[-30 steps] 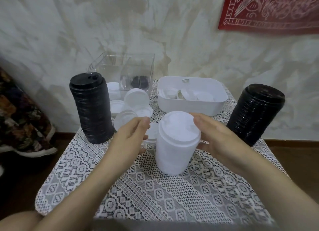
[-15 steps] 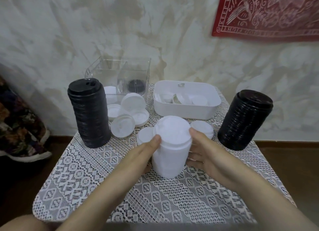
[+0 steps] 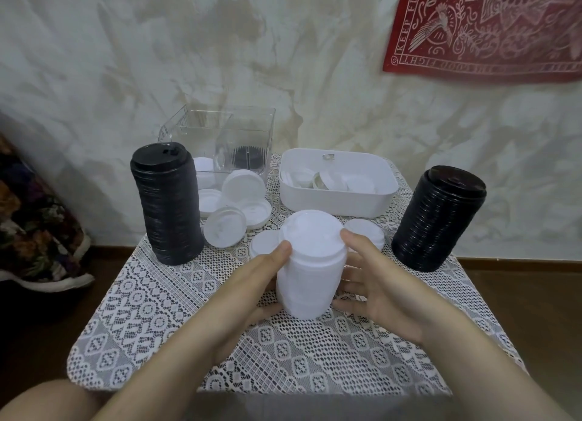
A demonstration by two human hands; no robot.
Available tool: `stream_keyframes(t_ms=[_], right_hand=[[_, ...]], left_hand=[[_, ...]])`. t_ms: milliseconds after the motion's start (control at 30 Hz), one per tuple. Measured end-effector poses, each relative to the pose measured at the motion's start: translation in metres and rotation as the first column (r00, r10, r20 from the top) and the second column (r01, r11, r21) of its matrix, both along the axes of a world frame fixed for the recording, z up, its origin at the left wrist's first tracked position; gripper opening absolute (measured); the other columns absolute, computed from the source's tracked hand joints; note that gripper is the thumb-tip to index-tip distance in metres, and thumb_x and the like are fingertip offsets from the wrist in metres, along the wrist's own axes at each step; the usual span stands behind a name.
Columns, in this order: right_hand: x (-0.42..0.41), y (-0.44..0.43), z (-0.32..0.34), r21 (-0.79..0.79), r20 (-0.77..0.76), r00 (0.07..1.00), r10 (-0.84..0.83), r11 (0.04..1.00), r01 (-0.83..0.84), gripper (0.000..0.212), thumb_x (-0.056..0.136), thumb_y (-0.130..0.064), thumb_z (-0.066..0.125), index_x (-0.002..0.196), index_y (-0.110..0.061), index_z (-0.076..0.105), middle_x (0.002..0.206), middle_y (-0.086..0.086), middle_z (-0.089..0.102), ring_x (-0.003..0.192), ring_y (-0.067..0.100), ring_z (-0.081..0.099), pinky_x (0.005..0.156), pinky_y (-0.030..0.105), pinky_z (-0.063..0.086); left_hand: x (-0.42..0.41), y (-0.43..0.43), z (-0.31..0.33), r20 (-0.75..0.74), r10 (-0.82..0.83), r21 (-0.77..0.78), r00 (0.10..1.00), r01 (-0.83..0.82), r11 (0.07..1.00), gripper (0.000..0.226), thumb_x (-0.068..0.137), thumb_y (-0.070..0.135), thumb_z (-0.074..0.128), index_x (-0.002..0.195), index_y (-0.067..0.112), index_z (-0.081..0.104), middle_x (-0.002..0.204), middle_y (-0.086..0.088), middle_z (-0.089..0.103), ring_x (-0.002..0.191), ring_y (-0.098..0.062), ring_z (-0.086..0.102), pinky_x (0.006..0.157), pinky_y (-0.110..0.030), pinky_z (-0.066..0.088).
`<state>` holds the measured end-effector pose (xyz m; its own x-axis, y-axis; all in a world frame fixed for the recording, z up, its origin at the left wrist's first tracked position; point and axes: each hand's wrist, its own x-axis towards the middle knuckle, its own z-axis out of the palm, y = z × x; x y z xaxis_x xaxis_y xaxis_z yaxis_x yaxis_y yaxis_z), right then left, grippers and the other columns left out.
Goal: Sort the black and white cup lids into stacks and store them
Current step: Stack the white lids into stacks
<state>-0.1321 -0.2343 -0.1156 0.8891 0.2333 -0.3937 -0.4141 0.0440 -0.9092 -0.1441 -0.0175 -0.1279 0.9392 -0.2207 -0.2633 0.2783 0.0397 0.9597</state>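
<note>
A stack of white lids (image 3: 310, 264) stands upright at the table's middle. My left hand (image 3: 256, 282) presses its left side and my right hand (image 3: 374, 282) its right side, thumbs at the top rim. A tall stack of black lids (image 3: 168, 203) stands at the left. Another black stack (image 3: 436, 219) leans at the right. Loose white lids (image 3: 234, 208) lie behind the white stack, and single ones (image 3: 365, 231) rest beside it. A white tub (image 3: 337, 197) holds more white lids. A clear box (image 3: 226, 137) at the back holds a few black lids (image 3: 248, 159).
The small table carries a white lace cloth (image 3: 176, 320), with dark floor all round it. A stained wall rises just behind the containers, and a red cloth (image 3: 491, 27) hangs at the upper right. Patterned fabric (image 3: 34, 228) lies on the floor at the left.
Both hands moved in from above and beside the white stack and now clasp its sides. The view shifted a little, and the stack stays upright in place.
</note>
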Motion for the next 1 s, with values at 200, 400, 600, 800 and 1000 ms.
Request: stream_keyframes(t_ms=[200, 400, 600, 800, 1000], right_hand=[[-0.001, 0.004, 0.002, 0.024, 0.025, 1.0, -0.014, 1.0, 0.013, 0.057, 0.077, -0.063, 0.069, 0.125, -0.033, 0.073, 0.124, 0.007, 0.072, 0.1, 0.019, 0.072, 0.094, 0.039, 0.058], [-0.002, 0.002, -0.003, -0.005, 0.016, 1.0, 0.012, 1.0, -0.012, 0.073, 0.074, -0.071, 0.072, 0.135, -0.032, 0.064, 0.13, 0.006, 0.071, 0.118, 0.022, 0.069, 0.1, 0.039, 0.057], [-0.004, 0.027, -0.004, 0.01, 0.016, 0.999, 0.033, 0.999, -0.033, 0.073, 0.066, -0.071, 0.071, 0.127, -0.03, 0.068, 0.117, 0.005, 0.078, 0.115, 0.021, 0.071, 0.096, 0.037, 0.059], [0.0, 0.08, 0.002, 0.024, 0.064, 0.986, 0.151, 0.988, -0.153, 0.068, 0.068, -0.073, 0.07, 0.125, -0.035, 0.07, 0.111, -0.008, 0.078, 0.118, 0.02, 0.068, 0.109, 0.045, 0.052], [0.006, 0.15, 0.008, 0.031, 0.043, 0.953, 0.3, 0.953, -0.302, 0.082, 0.065, -0.077, 0.071, 0.134, -0.035, 0.061, 0.134, 0.004, 0.068, 0.124, 0.023, 0.063, 0.109, 0.043, 0.051]], left_hand=[[-0.004, 0.0, 0.003, 0.005, 0.025, -0.016, 1.0, -0.025, 1.0, 0.051, 0.079, 0.068, 0.06, 0.118, 0.037, 0.071, 0.117, 0.014, 0.076, 0.117, -0.005, 0.067, 0.104, -0.041, 0.055], [-0.007, 0.001, 0.004, 0.028, 0.006, 0.004, 1.0, -0.007, 1.0, 0.042, 0.084, 0.064, 0.054, 0.111, 0.037, 0.069, 0.106, 0.017, 0.078, 0.101, 0.003, 0.071, 0.086, -0.025, 0.058], [-0.018, 0.019, 0.003, 0.045, 0.08, 0.049, 0.996, -0.082, 0.995, 0.06, 0.077, 0.073, 0.056, 0.123, 0.036, 0.067, 0.119, 0.013, 0.076, 0.109, -0.004, 0.071, 0.1, -0.034, 0.055], [-0.031, 0.07, 0.006, 0.075, 0.197, 0.11, 0.978, -0.204, 0.973, 0.087, 0.061, 0.094, 0.063, 0.131, 0.041, 0.065, 0.132, 0.011, 0.07, 0.128, -0.013, 0.06, 0.111, -0.044, 0.047], [-0.049, 0.133, 0.014, 0.113, 0.281, 0.13, 0.953, -0.294, 0.947, 0.099, 0.059, 0.097, 0.059, 0.14, 0.04, 0.061, 0.134, 0.011, 0.069, 0.13, -0.013, 0.06, 0.114, -0.049, 0.044]])
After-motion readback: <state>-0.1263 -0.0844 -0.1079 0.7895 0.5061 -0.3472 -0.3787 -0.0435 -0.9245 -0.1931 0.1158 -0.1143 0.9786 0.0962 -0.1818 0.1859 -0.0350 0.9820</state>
